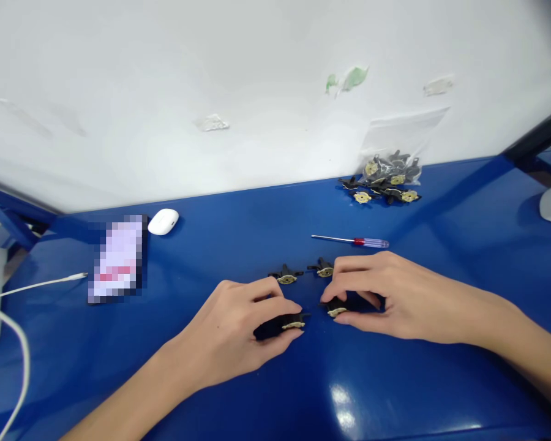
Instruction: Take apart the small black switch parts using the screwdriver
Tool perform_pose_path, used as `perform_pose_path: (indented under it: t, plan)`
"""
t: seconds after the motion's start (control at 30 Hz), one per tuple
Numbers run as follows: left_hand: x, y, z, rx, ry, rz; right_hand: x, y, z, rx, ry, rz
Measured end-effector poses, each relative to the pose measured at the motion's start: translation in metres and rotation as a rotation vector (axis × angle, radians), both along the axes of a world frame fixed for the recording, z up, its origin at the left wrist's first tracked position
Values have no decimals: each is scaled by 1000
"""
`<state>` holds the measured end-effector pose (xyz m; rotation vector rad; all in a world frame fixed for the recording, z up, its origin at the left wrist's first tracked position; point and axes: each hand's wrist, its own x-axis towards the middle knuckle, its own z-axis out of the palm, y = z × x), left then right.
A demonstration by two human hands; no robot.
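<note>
While a screwdriver (pixel 365 242) lies untouched, two loose parts (pixel 287 277) sit on its near side; nearer yet, the left hand (pixel 239 321) pinches a third part (pixel 294 323), the right hand (pixel 388 294) a fourth part (pixel 336 309); bagged parts (pixel 386 169) beyond it apparently remain.

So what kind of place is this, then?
Probably a workbench for small parts, though little of the room shows. A screwdriver and small black parts lie on a blue table, and a clear bag of similar pieces sits by the white wall.
</note>
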<state>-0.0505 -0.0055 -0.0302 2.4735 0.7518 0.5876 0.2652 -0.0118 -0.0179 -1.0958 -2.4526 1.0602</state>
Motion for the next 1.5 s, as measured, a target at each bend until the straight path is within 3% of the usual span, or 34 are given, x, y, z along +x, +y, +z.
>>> perform_pose_path:
  t: [0.7,0.87,1.07,1.23,1.37,1.5]
  plan:
    - [-1,0,2,106,10,14,0,1,0,-7,-23,-5]
    - [-1,-1,9,233,-98,85,4,1,1,226,154,-53]
    - [1,1,11,340,-136,202,6,4,-1,380,191,-319]
    - [3,8,8,458,-109,305,6,7,-9,321,145,-325]
    - [1,12,-1,355,-36,303,1,6,-13,195,102,-288]
    - [1,15,-11,305,-3,277,-2,6,-18,195,71,-266]
